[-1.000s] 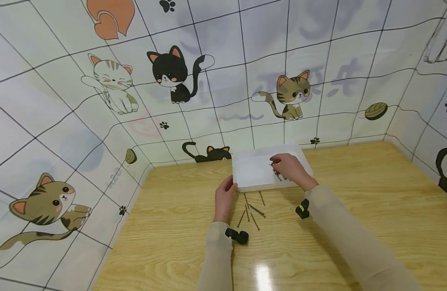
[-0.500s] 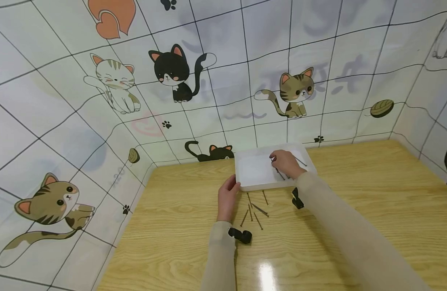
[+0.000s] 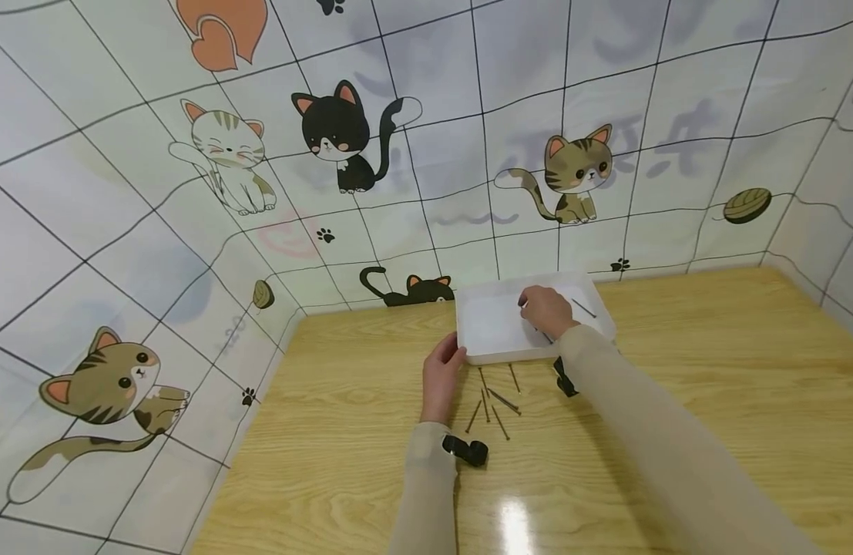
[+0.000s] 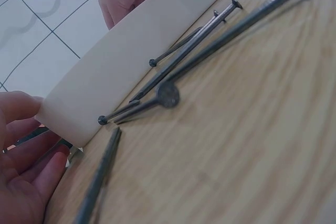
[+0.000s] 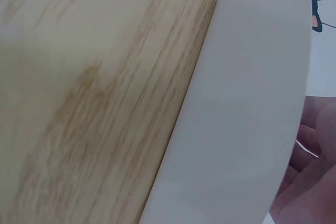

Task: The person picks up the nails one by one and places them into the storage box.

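Observation:
A shallow white tray [image 3: 485, 316] stands on the table against the back wall. My left hand [image 3: 441, 379] grips its near left corner; the left wrist view shows the thumb on the rim and the fingers round the corner. My right hand [image 3: 549, 312] is over the right half of the tray, fingers curled and pointing down. Its fingertips are hidden, so whether they pinch anything cannot be seen. One nail [image 3: 584, 308] lies in the tray right of that hand, and another shows partly beneath it. Several long iron nails [image 4: 231, 38] lie scattered on the table before the tray.
The light wood-grain table [image 3: 343, 432] meets walls covered in cat-patterned sheeting [image 3: 426, 154] behind it and at both sides. In the right wrist view the tray's outer wall [image 5: 236, 98] fills much of the frame.
A nail now shows in the tray right of my right hand, where the hand was a second ago. The right wrist has lowered towards the tray's near edge. My left hand keeps its grip.

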A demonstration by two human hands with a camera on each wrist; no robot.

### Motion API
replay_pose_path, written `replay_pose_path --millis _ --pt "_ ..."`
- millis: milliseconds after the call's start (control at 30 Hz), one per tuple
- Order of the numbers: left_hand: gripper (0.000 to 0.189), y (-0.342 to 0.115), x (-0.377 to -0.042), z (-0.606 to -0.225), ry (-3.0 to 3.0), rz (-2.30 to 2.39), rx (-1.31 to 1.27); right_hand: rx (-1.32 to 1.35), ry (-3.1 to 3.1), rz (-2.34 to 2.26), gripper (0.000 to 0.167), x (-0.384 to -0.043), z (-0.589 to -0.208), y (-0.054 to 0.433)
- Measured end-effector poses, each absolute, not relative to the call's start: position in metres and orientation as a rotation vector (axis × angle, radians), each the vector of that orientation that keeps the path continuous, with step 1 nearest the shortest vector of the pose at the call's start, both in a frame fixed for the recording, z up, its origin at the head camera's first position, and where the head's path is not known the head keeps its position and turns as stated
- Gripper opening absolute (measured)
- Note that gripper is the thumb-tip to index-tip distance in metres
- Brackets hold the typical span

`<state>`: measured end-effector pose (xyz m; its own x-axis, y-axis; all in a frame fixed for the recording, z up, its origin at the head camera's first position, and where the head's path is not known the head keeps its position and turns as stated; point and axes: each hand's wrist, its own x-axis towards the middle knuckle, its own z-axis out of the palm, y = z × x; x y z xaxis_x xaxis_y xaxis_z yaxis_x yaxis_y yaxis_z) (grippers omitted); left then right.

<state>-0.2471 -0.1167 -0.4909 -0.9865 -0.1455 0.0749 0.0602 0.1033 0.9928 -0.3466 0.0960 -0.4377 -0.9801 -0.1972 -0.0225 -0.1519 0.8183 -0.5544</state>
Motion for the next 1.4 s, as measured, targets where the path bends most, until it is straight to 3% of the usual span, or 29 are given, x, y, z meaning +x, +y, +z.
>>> replay_pose_path --millis 367,633,1000,1400 --pt "0.04 -0.117 -0.243 -0.491 -2.213 -2.015 0.083 -0.246 2.932 -0.906 0.022 -0.345 -0.444 0.094" --pt "0.042 -0.113 -0.229 -0.465 -2.223 -2.031 0.047 -0.281 2.931 -0.903 0.023 -0.345 -0.444 0.094" --pt "0.038 -0.112 -0.248 -0.489 -2.226 -1.973 0.07 -0.345 2.996 -0.824 0.022 -0.354 -0.448 0.099" --pt "0.038 -0.116 -0.248 -0.49 -2.23 -1.96 0.086 -0.335 2.975 -0.751 0.024 -0.353 -0.445 0.09"
